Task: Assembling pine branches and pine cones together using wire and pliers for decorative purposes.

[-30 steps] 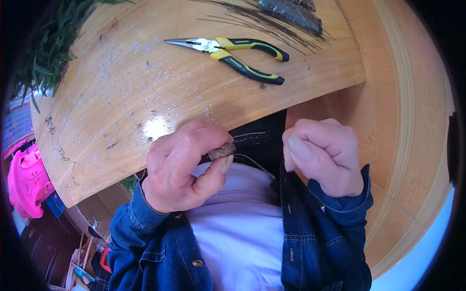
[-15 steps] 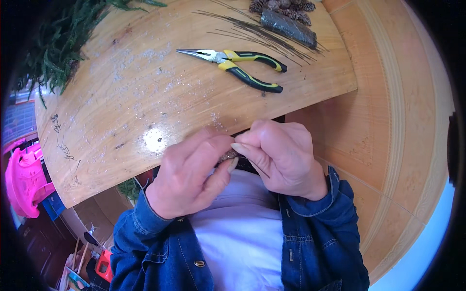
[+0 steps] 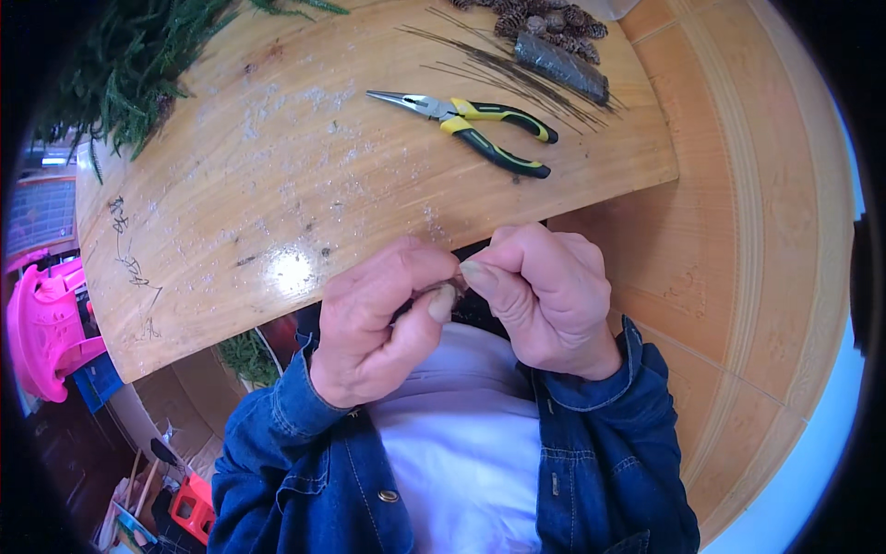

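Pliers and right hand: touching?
Apart. The head view shows a strip of tabletop between the pliers and the right hand.

i see a pale wooden worktop (image 3: 208,217) with a bright white glare (image 3: 292,270) near its front edge. right of it runs a tan, seamed surface (image 3: 678,277), floor or wall i can't tell. a pink plastic piece (image 3: 41,332) and a dark panel (image 3: 66,462) show at far left.

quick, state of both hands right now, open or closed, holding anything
Left hand: closed, pinching a small brown piece, mostly hidden.
Right hand: closed; what it holds, if anything, cannot be told.
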Action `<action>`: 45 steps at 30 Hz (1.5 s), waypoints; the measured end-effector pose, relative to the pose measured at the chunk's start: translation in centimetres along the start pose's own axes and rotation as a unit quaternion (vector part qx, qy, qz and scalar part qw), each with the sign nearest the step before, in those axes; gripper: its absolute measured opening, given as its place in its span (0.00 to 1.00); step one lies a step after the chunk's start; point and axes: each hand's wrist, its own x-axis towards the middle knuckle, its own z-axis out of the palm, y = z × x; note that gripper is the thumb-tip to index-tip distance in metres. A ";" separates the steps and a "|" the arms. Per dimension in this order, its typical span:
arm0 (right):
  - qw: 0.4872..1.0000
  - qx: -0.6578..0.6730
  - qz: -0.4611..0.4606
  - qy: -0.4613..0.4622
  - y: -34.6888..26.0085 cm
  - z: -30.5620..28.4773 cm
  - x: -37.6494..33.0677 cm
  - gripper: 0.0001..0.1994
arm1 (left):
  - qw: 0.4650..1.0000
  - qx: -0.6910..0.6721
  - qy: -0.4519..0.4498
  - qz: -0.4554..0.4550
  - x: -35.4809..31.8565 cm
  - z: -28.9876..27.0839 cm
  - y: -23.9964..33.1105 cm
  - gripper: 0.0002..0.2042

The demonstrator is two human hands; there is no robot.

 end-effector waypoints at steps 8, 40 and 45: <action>0.998 -0.052 -0.010 -0.021 -0.8 0.0 0.1 0.05 | 0.992 -0.091 0.015 -0.085 -0.6 0.1 -0.3 0.06; 0.974 -0.069 -0.149 -0.155 0.9 0.3 2.3 0.07 | 0.925 -0.296 -0.071 -0.225 -1.9 -3.7 0.2 0.13; 0.968 -0.126 -0.146 -0.160 0.1 -0.3 2.8 0.06 | 0.933 -0.275 -0.093 -0.211 -1.6 -3.8 -0.2 0.13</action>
